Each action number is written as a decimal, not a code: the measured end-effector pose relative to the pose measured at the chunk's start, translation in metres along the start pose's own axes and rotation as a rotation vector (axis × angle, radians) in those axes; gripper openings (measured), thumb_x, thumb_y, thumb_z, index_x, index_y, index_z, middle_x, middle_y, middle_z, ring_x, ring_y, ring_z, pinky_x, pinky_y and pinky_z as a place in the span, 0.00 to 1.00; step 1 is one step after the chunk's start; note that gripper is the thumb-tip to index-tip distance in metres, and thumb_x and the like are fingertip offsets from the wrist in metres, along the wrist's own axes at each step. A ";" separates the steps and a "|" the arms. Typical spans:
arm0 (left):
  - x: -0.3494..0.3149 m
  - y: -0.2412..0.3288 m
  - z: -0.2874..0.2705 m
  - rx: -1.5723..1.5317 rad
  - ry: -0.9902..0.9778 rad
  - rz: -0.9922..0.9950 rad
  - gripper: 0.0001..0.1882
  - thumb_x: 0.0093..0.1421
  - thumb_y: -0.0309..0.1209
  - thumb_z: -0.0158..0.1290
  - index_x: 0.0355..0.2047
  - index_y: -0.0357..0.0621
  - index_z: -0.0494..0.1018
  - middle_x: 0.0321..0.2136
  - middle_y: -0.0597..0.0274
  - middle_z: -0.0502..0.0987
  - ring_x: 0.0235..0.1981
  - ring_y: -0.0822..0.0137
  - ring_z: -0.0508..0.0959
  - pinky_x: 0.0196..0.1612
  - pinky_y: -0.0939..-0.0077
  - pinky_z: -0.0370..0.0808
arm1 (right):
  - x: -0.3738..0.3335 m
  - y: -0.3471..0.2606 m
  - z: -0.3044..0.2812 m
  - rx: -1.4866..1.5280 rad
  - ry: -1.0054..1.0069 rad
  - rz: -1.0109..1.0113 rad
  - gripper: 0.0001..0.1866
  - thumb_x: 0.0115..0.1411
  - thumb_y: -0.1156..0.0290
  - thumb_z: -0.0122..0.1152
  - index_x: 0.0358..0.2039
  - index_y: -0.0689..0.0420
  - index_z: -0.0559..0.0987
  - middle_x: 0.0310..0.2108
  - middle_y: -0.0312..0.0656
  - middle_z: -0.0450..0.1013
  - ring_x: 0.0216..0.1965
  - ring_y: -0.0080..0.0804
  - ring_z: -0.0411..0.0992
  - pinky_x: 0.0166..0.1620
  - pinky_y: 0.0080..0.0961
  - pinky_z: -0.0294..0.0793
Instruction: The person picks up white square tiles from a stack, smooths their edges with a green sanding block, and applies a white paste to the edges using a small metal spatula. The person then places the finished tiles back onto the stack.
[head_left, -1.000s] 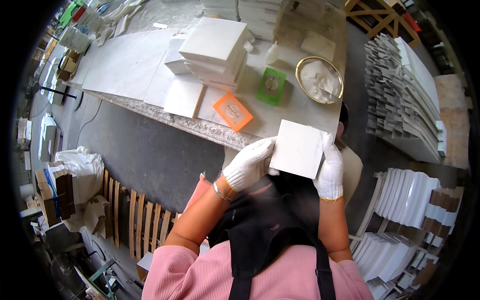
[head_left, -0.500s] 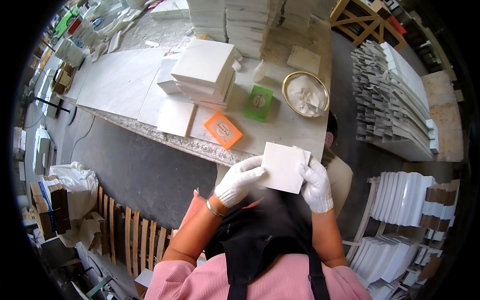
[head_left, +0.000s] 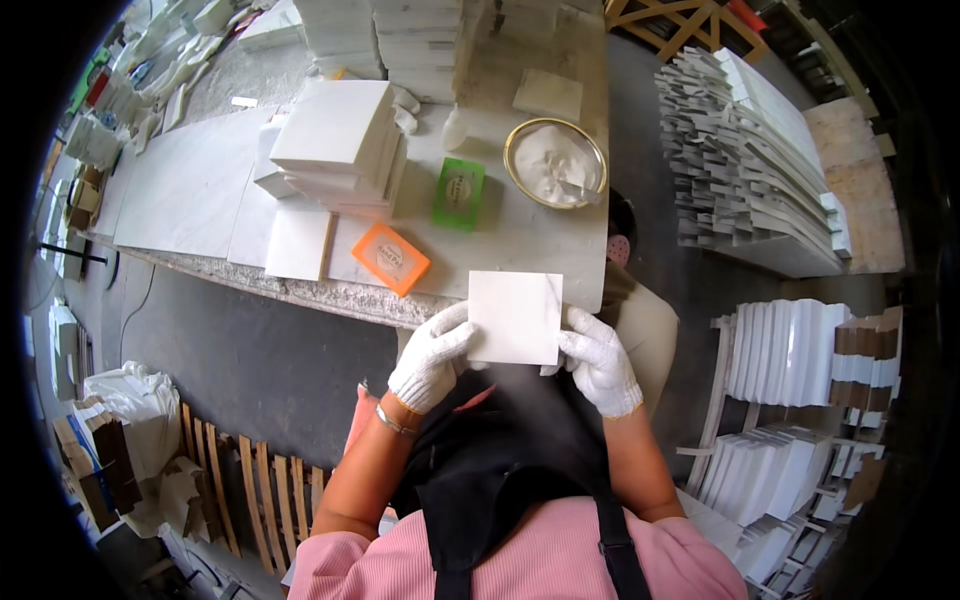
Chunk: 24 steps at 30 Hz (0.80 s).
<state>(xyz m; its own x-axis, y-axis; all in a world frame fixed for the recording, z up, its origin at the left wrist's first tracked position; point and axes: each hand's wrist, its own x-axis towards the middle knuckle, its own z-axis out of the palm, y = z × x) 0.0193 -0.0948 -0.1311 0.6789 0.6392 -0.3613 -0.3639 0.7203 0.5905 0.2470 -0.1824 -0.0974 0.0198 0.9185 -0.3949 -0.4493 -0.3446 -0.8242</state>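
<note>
Pinches a square white marble tile between two white-gloved hands, with the left hand closed on its left edge and the right hand closed on its right edge. Cannot tell the exact hold on the underside, hidden by the tile. Holds the tile broad face up, just in front of the black apron and overlapping in view the near edge of the stone-topped table. Shows faint grey veining toward the tile's right edge. Wears a silver bracelet just behind the left grip. Has, beyond the left grip, an orange rectangular block near the table edge and, farther left, a flat white tile beside a stack of white tiles. Has, straight beyond the grips, a green rectangular block and past it a small white bottle, then, slightly to the right, a gold-rimmed bowl of white material. Includes racked white slabs well apart to the right of the grips and wooden slats to the left.
</note>
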 end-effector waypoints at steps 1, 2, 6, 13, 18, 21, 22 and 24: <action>-0.001 0.001 0.001 0.001 0.010 0.001 0.31 0.61 0.39 0.60 0.59 0.32 0.68 0.46 0.60 0.79 0.41 0.72 0.78 0.40 0.79 0.74 | 0.001 0.001 0.000 0.013 0.005 -0.004 0.29 0.63 0.70 0.56 0.61 0.73 0.66 0.41 0.44 0.77 0.34 0.28 0.76 0.35 0.25 0.80; 0.000 0.002 0.002 0.001 0.020 0.002 0.31 0.61 0.39 0.60 0.59 0.32 0.68 0.45 0.60 0.79 0.41 0.72 0.78 0.39 0.79 0.74 | 0.003 0.000 0.000 0.025 0.010 -0.008 0.29 0.63 0.70 0.56 0.61 0.73 0.66 0.40 0.44 0.77 0.33 0.28 0.77 0.34 0.25 0.81; 0.004 -0.002 -0.006 -0.098 -0.019 0.010 0.25 0.64 0.38 0.55 0.56 0.33 0.70 0.42 0.61 0.79 0.37 0.71 0.79 0.39 0.80 0.75 | 0.008 0.002 -0.001 0.066 0.020 -0.009 0.27 0.63 0.71 0.57 0.59 0.73 0.68 0.38 0.45 0.78 0.30 0.26 0.77 0.31 0.22 0.81; 0.006 -0.015 -0.021 -0.232 0.021 -0.026 0.24 0.70 0.47 0.47 0.53 0.37 0.71 0.43 0.58 0.80 0.40 0.68 0.80 0.38 0.74 0.77 | 0.009 0.001 0.009 0.010 0.069 -0.007 0.22 0.64 0.71 0.56 0.55 0.71 0.73 0.36 0.43 0.78 0.28 0.25 0.75 0.31 0.18 0.74; 0.004 -0.006 -0.012 -0.241 0.080 -0.098 0.31 0.70 0.56 0.42 0.54 0.39 0.70 0.44 0.53 0.80 0.36 0.63 0.82 0.35 0.69 0.78 | 0.014 0.005 0.004 0.017 -0.010 -0.038 0.28 0.63 0.68 0.58 0.59 0.73 0.67 0.43 0.45 0.77 0.34 0.24 0.78 0.29 0.18 0.81; 0.000 -0.003 -0.018 -0.165 0.032 -0.066 0.38 0.71 0.60 0.36 0.60 0.34 0.66 0.50 0.55 0.77 0.45 0.63 0.80 0.40 0.71 0.79 | 0.016 0.005 0.014 -0.015 -0.018 -0.047 0.29 0.63 0.67 0.58 0.58 0.74 0.68 0.42 0.45 0.77 0.31 0.23 0.76 0.28 0.18 0.78; -0.002 -0.003 -0.019 -0.177 0.048 -0.073 0.36 0.71 0.58 0.38 0.59 0.35 0.67 0.49 0.55 0.77 0.43 0.64 0.80 0.39 0.71 0.79 | 0.017 0.004 0.016 -0.027 -0.012 -0.033 0.28 0.63 0.67 0.58 0.58 0.74 0.69 0.40 0.44 0.77 0.30 0.23 0.75 0.28 0.17 0.77; -0.007 -0.001 -0.020 -0.201 0.079 -0.086 0.32 0.71 0.53 0.43 0.58 0.35 0.67 0.47 0.57 0.78 0.41 0.66 0.81 0.37 0.72 0.80 | 0.018 0.004 0.020 -0.052 0.001 -0.006 0.27 0.62 0.68 0.57 0.58 0.72 0.71 0.37 0.43 0.78 0.28 0.23 0.74 0.29 0.16 0.73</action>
<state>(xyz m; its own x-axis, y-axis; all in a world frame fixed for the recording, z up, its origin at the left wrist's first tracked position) 0.0021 -0.0952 -0.1437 0.6636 0.5863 -0.4647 -0.4315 0.8074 0.4025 0.2277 -0.1631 -0.0994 0.0231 0.9204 -0.3902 -0.4025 -0.3487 -0.8464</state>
